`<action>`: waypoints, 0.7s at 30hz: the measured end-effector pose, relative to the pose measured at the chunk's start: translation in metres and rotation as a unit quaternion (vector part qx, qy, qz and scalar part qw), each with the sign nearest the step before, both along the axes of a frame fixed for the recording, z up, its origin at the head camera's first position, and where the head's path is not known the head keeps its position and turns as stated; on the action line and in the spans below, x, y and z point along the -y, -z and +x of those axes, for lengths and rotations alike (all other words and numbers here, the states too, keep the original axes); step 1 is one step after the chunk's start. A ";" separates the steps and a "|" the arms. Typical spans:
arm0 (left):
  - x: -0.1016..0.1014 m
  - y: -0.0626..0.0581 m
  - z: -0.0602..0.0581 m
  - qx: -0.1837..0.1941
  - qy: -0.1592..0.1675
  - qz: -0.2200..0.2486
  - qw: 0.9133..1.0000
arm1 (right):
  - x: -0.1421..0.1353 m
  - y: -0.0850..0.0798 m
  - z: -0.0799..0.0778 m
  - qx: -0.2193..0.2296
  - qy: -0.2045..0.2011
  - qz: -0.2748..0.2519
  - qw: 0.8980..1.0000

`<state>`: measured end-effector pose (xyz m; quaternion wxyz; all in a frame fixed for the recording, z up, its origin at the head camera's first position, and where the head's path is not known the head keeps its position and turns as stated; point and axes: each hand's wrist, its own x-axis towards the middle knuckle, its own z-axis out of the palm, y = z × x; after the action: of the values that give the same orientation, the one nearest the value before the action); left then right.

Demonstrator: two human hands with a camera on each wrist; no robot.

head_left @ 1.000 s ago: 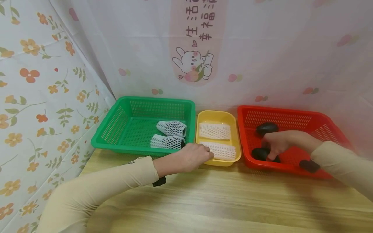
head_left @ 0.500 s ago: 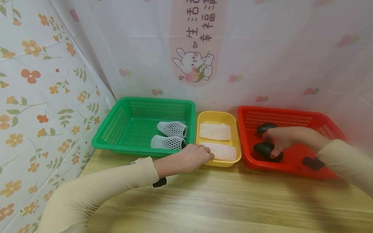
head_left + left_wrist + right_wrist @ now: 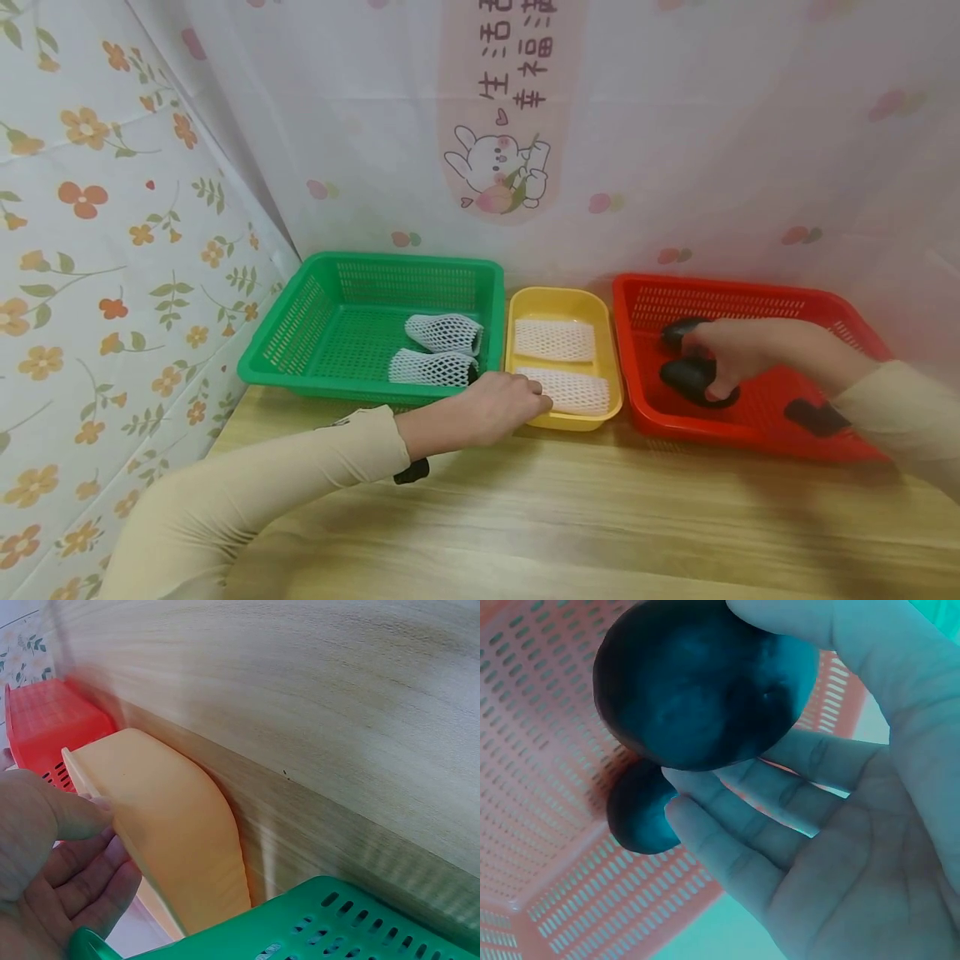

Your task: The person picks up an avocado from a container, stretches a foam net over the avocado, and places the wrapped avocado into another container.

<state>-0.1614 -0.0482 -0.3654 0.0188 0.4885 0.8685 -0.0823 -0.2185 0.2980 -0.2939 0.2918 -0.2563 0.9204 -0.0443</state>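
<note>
In the head view my right hand (image 3: 738,354) grips a dark, glossy avocado (image 3: 684,375) inside the red basket (image 3: 750,437). The right wrist view shows the thumb on one side of this avocado (image 3: 697,690) and the fingers around the other. A second dark avocado (image 3: 646,814) lies behind it in the basket. My left hand (image 3: 498,408) is at the yellow tray's (image 3: 570,423) front left corner. From the left wrist, the left thumb and fingers pinch the tray's rim (image 3: 124,832).
Two white foam net sleeves (image 3: 555,340) lie flat in the yellow tray. The green basket (image 3: 352,342) at left holds two netted dark fruits (image 3: 444,333). All three containers stand side by side on a wooden table (image 3: 525,517), before a printed cloth (image 3: 360,150).
My right hand has moved slightly right and up, drawing the gripped avocado with it and tilting it. My left hand has stayed at the tray corner.
</note>
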 end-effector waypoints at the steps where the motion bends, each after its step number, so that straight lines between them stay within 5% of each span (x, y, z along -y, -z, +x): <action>1: 0.000 0.000 0.000 0.001 0.000 -0.001 1.000 | 0.001 -0.001 0.001 0.000 -0.002 -0.003 1.000; 21: 0.000 0.003 0.001 -0.012 0.000 0.002 1.000 | 0.010 -0.012 0.020 -0.116 -0.039 -0.038 0.992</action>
<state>-0.1608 -0.0478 -0.3680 0.0076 0.4878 0.8686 -0.0864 -0.1982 0.2878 -0.2818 0.1746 -0.3067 0.9349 -0.0372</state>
